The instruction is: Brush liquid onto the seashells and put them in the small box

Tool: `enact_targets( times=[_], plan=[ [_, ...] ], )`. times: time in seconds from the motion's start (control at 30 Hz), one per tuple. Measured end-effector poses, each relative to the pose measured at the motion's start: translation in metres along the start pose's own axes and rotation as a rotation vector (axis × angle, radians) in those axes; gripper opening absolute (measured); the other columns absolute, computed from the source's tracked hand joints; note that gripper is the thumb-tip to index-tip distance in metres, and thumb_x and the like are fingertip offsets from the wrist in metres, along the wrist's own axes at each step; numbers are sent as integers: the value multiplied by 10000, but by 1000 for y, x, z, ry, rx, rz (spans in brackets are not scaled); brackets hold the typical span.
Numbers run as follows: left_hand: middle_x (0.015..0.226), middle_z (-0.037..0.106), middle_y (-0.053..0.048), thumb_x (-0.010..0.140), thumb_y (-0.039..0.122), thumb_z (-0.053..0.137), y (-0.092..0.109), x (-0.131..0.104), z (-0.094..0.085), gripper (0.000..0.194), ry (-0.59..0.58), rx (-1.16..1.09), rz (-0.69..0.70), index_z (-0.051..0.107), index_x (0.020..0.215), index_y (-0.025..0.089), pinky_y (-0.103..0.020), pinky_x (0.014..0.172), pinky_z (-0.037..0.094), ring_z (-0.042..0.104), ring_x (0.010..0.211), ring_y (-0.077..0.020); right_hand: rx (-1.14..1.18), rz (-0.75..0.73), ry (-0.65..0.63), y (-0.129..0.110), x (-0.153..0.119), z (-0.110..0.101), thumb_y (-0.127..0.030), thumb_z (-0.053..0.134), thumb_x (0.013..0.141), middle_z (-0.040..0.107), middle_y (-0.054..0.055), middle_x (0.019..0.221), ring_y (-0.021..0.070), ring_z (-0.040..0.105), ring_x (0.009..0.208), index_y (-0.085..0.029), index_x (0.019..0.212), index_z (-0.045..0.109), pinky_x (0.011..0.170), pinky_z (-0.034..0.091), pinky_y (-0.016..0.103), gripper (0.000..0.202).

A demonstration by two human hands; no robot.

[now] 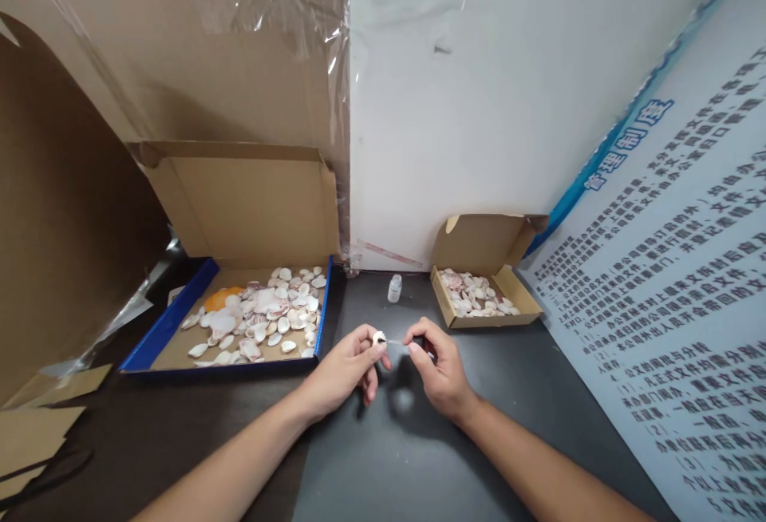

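Note:
Between the thumb and fingers of my left hand (347,366) is a small whitish shell (379,338). My right hand (441,370) pinches a thin, pale, see-through stick (396,342), whose dark tip meets the shell or lies right at it; whether it is a brush I cannot make out. Both hands are raised over the dark grey mat (371,474). Beyond them a small clear vial (394,289) with a pale label stands upright.
On the left, an open cardboard box with blue sides (135,354) holds many shells (281,306) and an orange piece (223,298). A smaller open box (499,321) at right holds more shells (479,292). Cardboard (239,43) and a printed poster (670,266) flank the desk.

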State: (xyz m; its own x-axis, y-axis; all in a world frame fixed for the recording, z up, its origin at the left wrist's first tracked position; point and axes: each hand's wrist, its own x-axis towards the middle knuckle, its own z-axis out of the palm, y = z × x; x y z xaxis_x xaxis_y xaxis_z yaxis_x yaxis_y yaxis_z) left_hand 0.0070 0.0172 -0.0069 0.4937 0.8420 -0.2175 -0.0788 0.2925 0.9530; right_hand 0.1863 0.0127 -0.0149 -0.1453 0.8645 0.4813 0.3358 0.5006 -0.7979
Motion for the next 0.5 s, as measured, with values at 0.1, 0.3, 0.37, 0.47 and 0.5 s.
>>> enact_targets(
  times=[0.1, 0.3, 0.37, 0.47, 0.5],
  plan=[
    [642, 582, 56, 827, 520, 576, -1, 0, -1, 352, 15, 50, -3, 425, 866, 205, -171, 330, 347, 463, 333, -57, -39, 26, 12, -1, 1, -1, -248, 486, 880, 519, -5, 702, 131, 450, 597, -184, 794, 568, 567, 354, 248, 135],
    [378, 368, 137, 856, 508, 537, -2, 0, -1, 320, 25, 138, 48, 411, 856, 214, -143, 331, 238, 338, 276, -55, 9, -7, -2, -2, 1, -2, -256, 454, 900, 533, -2, 725, 127, 458, 603, -182, 819, 573, 573, 359, 244, 162],
    [425, 395, 130, 852, 486, 543, 0, -1, 1, 307, 16, 96, 51, 397, 857, 217, -156, 371, 335, 441, 330, -74, 2, -16, -22, -3, 1, 0, -251, 464, 898, 537, -1, 728, 126, 460, 609, -179, 823, 577, 576, 361, 241, 154],
    [494, 481, 98, 847, 427, 532, 3, -2, 3, 254, -3, 35, 7, 387, 865, 219, -188, 417, 421, 555, 434, -114, -12, 16, 37, -3, 2, 1, -246, 465, 903, 532, -4, 719, 122, 448, 597, -175, 813, 569, 561, 351, 236, 155],
    [514, 505, 88, 847, 407, 523, 4, -2, 3, 234, 4, 28, -10, 385, 867, 220, -193, 421, 430, 572, 457, -123, -6, 17, 53, -2, 1, 1, -245, 457, 908, 529, -5, 719, 121, 446, 595, -176, 815, 566, 558, 349, 235, 159]
  ],
)
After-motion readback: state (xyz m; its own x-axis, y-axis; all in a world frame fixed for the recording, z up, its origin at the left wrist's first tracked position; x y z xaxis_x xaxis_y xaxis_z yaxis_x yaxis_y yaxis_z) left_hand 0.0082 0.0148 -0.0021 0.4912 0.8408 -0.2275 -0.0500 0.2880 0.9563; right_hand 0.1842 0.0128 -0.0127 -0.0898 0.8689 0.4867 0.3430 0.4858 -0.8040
